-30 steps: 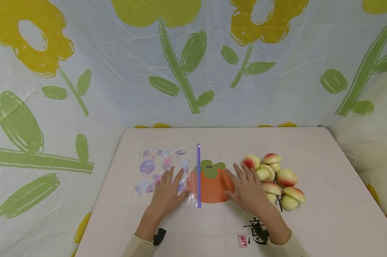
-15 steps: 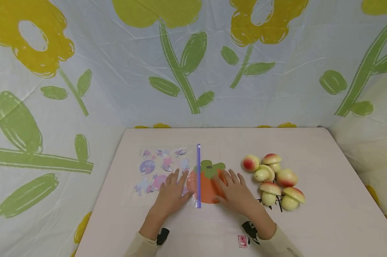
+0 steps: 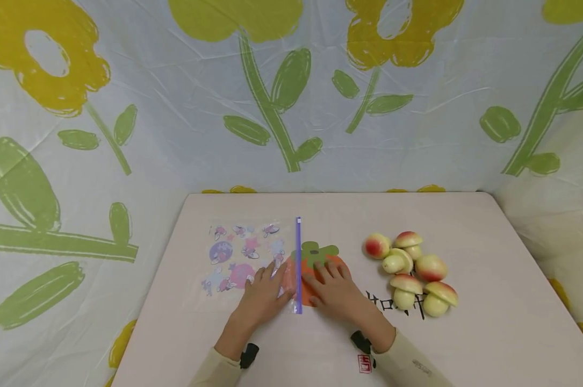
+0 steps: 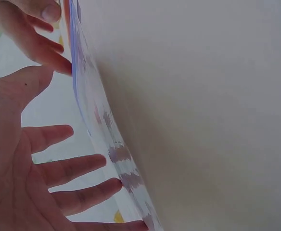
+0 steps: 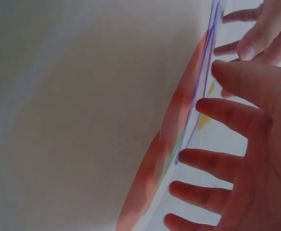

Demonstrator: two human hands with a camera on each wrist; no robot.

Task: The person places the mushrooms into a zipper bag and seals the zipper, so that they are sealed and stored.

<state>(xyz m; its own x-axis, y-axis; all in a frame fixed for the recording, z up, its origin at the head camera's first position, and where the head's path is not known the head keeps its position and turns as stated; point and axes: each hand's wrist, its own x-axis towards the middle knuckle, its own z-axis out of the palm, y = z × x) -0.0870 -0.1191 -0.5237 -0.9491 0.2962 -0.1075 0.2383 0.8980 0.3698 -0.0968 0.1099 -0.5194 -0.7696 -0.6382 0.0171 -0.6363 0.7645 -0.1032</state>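
Note:
A clear zip bag [image 3: 243,275] with pink and purple cartoon prints lies flat, its purple zip strip [image 3: 298,263] running along the right side. My left hand [image 3: 262,295] is over the bag's lower right part. In the left wrist view its fingers [image 4: 83,195] are spread, their tips right at the bag. My right hand [image 3: 338,293] is just right of the strip, over an orange persimmon print [image 3: 342,264]. Its fingers [image 5: 203,192] are fairly straight and apart in the right wrist view, with the index and middle fingertips near the purple strip. Neither hand holds anything.
Several cream and red toy mushrooms [image 3: 405,293] are grouped on the right, with a peach-like rounded piece [image 3: 431,267] among them. Black writing and a red seal print [image 3: 364,364] mark the pale table [image 3: 494,258]. A flower-patterned cloth [image 3: 185,97] hangs around the table.
My right hand has moved left from beside the mushrooms to near the zip strip, uncovering black writing. My left hand has shifted slightly right over the bag, which stays put.

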